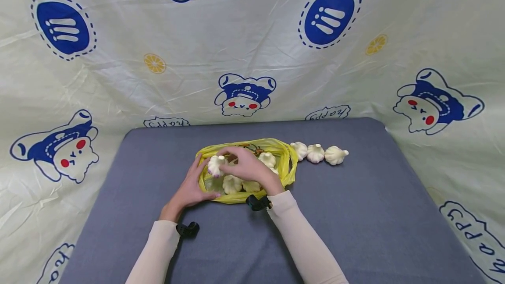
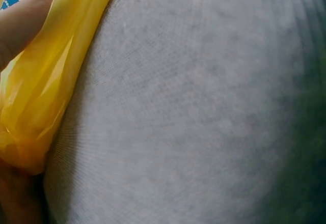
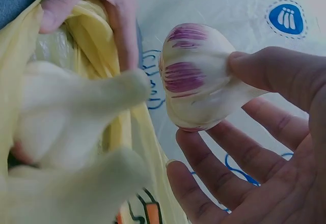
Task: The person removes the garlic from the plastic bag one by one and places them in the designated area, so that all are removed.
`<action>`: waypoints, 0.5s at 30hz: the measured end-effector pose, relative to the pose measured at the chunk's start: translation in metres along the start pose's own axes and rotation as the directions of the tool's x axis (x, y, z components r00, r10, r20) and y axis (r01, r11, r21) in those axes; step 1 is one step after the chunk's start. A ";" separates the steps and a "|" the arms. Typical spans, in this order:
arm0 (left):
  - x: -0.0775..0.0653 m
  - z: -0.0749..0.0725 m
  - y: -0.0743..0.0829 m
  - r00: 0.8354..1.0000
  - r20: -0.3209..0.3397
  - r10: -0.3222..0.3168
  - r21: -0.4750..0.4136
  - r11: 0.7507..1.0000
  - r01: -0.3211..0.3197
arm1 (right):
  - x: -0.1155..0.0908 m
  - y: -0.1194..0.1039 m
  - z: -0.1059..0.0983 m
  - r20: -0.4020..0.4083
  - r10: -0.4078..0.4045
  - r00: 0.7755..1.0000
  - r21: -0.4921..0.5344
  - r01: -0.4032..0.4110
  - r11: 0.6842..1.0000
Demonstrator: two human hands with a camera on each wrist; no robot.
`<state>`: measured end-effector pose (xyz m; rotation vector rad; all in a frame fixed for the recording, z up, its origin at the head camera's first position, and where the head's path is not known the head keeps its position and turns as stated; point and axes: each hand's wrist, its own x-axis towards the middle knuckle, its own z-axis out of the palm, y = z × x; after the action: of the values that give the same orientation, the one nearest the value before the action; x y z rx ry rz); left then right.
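My right hand [image 1: 249, 165] pinches a garlic bulb [image 3: 191, 79] between thumb and fingers, above the left part of a yellow plastic bag [image 1: 236, 198]. White skin with purple streaks covers this bulb, and its stem points toward my palm in the right wrist view. At the bag's left end my left hand [image 1: 191, 188] grips the rim, its thumb [image 2: 23, 28] over the yellow film in the left wrist view. Inside the open bag lie several more garlic bulbs [image 1: 232, 184], partly hidden under my right hand and wrist.
Three garlic bulbs [image 1: 315, 153] stand in a row on the grey-blue table [image 1: 355, 222], just right of the bag. A printed white cloth [image 1: 189, 56] hangs behind the table and along both sides. Both wrists carry black straps.
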<state>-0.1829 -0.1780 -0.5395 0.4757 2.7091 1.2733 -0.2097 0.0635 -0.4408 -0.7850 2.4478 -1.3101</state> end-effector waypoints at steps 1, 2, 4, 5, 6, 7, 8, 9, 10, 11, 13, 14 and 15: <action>0.000 0.000 0.000 1.000 0.001 0.002 0.004 1.000 -0.002 | -0.002 0.000 -0.002 -0.013 0.004 1.000 0.004 -0.004 1.000; 0.001 0.000 0.000 1.000 0.002 0.003 0.008 1.000 -0.003 | -0.004 0.001 -0.005 -0.027 0.006 1.000 0.004 -0.006 1.000; 0.002 0.000 0.000 1.000 0.006 0.002 0.011 1.000 -0.002 | -0.008 0.003 -0.010 -0.056 0.007 0.998 0.006 -0.007 1.000; 0.003 0.000 0.000 1.000 0.008 0.002 0.014 1.000 -0.002 | -0.010 0.004 -0.012 -0.072 0.007 0.997 0.008 -0.006 1.000; 0.003 0.000 0.000 1.000 0.009 0.001 0.016 1.000 -0.001 | -0.012 0.004 -0.015 -0.087 0.006 0.996 0.013 -0.005 1.000; 0.004 0.000 0.000 1.000 0.009 0.002 0.017 1.000 -0.002 | -0.015 0.005 -0.017 -0.102 0.003 0.995 0.013 -0.002 1.000; 0.004 0.000 0.000 1.000 0.008 0.002 0.019 1.000 -0.003 | -0.017 0.006 -0.020 -0.117 0.001 0.993 0.015 0.001 1.000; 0.004 0.000 0.000 1.000 0.008 0.003 0.022 1.000 -0.004 | -0.020 0.007 -0.022 -0.129 0.000 0.992 0.019 0.003 1.000; 0.004 0.000 0.000 1.000 0.007 0.003 0.025 1.000 -0.003 | -0.022 0.007 -0.025 -0.139 0.001 0.990 0.022 0.002 1.000; 0.004 0.000 -0.001 1.000 0.004 0.002 0.027 1.000 -0.002 | -0.025 0.008 -0.027 -0.147 0.005 0.989 0.030 0.000 1.000; 0.003 0.001 -0.001 1.000 0.002 0.000 0.029 1.000 0.000 | -0.030 0.009 -0.032 -0.167 0.017 0.986 0.042 -0.010 0.999; 0.002 0.001 -0.001 1.000 0.002 -0.001 0.032 1.000 0.001 | -0.033 0.010 -0.034 -0.177 0.024 0.984 0.051 -0.016 0.999; 0.001 0.001 -0.001 1.000 0.001 0.002 0.032 0.999 -0.002 | -0.036 0.010 -0.037 -0.187 0.033 0.982 0.059 -0.022 0.998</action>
<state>-0.1841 -0.1774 -0.5406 0.4818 2.7328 1.2317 -0.2004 0.1142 -0.4287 -0.6374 2.5407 -1.4992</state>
